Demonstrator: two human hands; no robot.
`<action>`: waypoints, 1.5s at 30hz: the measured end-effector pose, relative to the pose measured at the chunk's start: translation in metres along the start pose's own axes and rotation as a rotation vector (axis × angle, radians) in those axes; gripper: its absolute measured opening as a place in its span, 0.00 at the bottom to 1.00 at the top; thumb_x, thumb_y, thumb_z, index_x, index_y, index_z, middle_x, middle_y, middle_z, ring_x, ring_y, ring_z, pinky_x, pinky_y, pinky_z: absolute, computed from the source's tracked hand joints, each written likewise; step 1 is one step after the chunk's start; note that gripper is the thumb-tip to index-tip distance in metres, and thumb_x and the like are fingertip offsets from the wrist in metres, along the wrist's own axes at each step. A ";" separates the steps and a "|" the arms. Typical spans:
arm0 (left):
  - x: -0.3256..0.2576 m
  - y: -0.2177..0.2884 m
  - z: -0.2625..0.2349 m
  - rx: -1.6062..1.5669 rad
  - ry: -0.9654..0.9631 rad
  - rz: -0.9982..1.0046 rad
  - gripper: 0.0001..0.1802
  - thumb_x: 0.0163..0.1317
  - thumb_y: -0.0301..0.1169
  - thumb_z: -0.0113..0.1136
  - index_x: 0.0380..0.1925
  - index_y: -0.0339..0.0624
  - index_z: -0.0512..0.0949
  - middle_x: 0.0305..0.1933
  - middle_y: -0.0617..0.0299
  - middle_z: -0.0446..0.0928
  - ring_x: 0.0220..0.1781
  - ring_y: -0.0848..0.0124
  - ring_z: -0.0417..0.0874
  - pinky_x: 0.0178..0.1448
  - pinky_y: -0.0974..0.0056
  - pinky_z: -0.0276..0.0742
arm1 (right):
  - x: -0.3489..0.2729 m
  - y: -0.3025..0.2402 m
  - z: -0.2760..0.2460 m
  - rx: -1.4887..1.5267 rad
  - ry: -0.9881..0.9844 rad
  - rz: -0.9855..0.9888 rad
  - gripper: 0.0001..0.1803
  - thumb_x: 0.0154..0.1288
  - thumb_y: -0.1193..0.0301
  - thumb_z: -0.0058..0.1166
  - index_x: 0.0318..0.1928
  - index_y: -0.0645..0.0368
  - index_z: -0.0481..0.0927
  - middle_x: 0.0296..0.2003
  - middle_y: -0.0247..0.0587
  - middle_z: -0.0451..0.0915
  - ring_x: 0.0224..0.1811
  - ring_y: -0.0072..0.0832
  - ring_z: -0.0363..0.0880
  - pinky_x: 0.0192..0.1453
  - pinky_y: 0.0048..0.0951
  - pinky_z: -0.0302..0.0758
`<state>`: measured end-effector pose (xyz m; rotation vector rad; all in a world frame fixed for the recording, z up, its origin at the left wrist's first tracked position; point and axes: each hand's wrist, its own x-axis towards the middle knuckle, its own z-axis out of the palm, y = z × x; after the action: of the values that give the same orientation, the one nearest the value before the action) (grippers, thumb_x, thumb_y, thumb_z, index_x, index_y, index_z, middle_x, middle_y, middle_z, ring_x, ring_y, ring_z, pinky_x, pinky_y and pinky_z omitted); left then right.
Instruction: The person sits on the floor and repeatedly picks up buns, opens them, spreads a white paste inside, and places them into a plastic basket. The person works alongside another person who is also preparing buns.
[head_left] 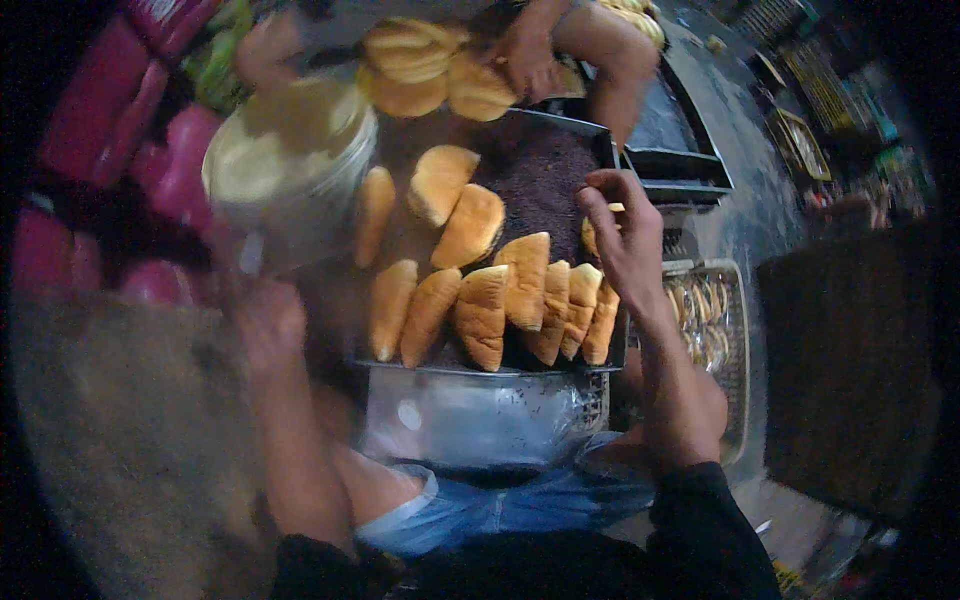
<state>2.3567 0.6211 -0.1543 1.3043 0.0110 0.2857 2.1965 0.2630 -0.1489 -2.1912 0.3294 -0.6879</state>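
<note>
My right hand (pixel 632 235) hovers over the right edge of a metal tray (pixel 490 369), its fingers curved and apart, with nothing visible between them. A partly hidden bun piece (pixel 589 238) lies just beneath it. Folded, half-round buns (pixel 481 315) stand in a row along the tray's near side, and two more buns (pixel 470 225) lie farther back. Dark purple shreds (pixel 545 170) fill the tray's far right. On the left, my left hand (pixel 268 320) is blurred and looks closed. A pale, smeared thing (pixel 251 254) juts up from it, beside a white bucket (pixel 345 165) of cream-coloured paste.
Across the tray, another person's hand (pixel 530 65) is near stacked round buns (pixel 405 90). A black tray (pixel 680 150) stands at the far right. Wrapped items fill a pale basket (pixel 742 350) on my right. Pink containers (pixel 100 120) are on the left.
</note>
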 end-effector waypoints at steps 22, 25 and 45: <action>-0.023 0.033 0.015 -0.426 0.104 -0.397 0.24 0.73 0.52 0.53 0.56 0.47 0.73 0.39 0.63 0.80 0.40 0.68 0.82 0.45 0.63 0.81 | 0.112 0.019 0.045 -0.870 -0.890 -0.037 0.17 0.60 0.59 0.61 0.41 0.58 0.76 0.40 0.49 0.85 0.43 0.51 0.84 0.45 0.47 0.79; -0.026 0.033 0.019 -0.397 0.121 -0.360 0.27 0.70 0.59 0.51 0.51 0.48 0.74 0.37 0.62 0.79 0.38 0.67 0.82 0.44 0.61 0.81 | 0.118 0.037 0.053 -1.017 -0.758 -0.014 0.19 0.69 0.57 0.49 0.47 0.56 0.83 0.43 0.49 0.86 0.50 0.47 0.85 0.50 0.46 0.81; -0.030 0.040 0.016 -0.315 0.099 -0.296 0.30 0.67 0.58 0.59 0.55 0.48 0.71 0.41 0.58 0.77 0.38 0.65 0.80 0.45 0.59 0.80 | 0.051 0.077 0.056 -0.995 -0.095 -0.007 0.26 0.51 0.70 0.69 0.49 0.58 0.71 0.46 0.49 0.73 0.53 0.51 0.77 0.48 0.49 0.78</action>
<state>2.3221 0.6092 -0.1164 0.9588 0.2325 0.0929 2.2696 0.2254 -0.2191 -3.1428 0.7269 -0.4514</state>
